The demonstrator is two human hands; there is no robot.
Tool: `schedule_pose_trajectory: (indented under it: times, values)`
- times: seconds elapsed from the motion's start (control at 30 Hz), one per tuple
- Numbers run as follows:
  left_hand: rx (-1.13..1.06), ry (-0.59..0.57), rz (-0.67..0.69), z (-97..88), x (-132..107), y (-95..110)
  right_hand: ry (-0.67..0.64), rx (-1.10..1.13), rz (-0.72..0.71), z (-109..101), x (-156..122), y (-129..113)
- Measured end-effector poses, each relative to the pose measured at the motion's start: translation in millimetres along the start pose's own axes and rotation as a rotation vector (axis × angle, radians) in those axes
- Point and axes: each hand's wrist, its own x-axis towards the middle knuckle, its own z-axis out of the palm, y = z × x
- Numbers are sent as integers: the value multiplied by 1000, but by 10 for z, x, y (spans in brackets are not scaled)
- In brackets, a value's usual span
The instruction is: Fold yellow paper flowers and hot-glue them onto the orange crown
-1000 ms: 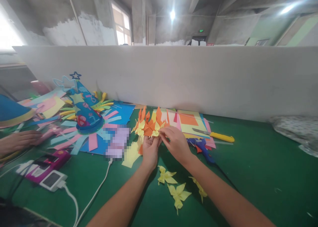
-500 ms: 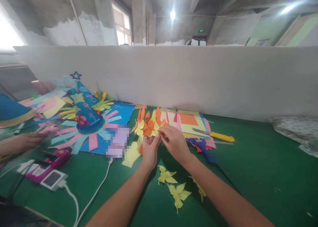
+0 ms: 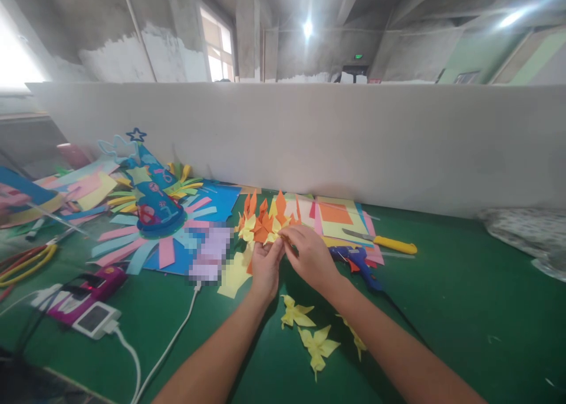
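Note:
In the middle of the head view, an orange paper crown (image 3: 264,226) of folded points carries yellow folded-paper flowers. My left hand (image 3: 266,269) grips its lower edge from below, thumb up, fingers closed. At the crown's right end, the fingertips of my right hand (image 3: 308,255) are pinched against a yellow paper flower (image 3: 274,232), partly hidden by the fingers. Loose on the table below my hands lie a yellow paper flower (image 3: 295,312), another flower (image 3: 319,347) and a third flower (image 3: 352,332), partly behind my right forearm.
Right of my hands lie a blue glue gun (image 3: 359,263) with a black cord and a yellow-handled knife (image 3: 393,244). Coloured paper sheets (image 3: 340,212) lie behind. Decorated cone hats (image 3: 158,209), a pixelated phone (image 3: 210,253) and a magenta power strip (image 3: 95,286) with cables stand left.
A co-worker's hand at the far left has drawn back from the pink thing near the power strip, baring a yellow and orange cord loop. My hands and the crown have barely shifted.

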Motion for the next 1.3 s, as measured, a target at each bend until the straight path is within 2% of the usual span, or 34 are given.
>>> schedule_pose_trajectory:
  times: [0.23,0.43,0.63,0.77,0.87,1.0,1.13,1.3]
  values:
    - [24,60,24,-35,39,-10,-29,16,-7,-30,-28,-92]
    - [16,87,11,-34,50,20,-21,40,-5,-249,-125,-144]
    - [-19,73,-6,-62,82,25,7,-50,92,-556,-560,13]
    - [-33,56,-23,-83,104,49,38,-123,179,-684,-904,141]
    - [-35,31,-34,-76,103,74,41,-116,251,-679,-1092,217]
    - [-27,8,-61,-62,88,88,-47,-45,339,-558,-1230,292]
    - [-19,5,-73,-66,87,77,-108,3,393,-445,-1274,327]
    - [-16,3,-70,-76,101,59,-137,28,443,-408,-1278,347]
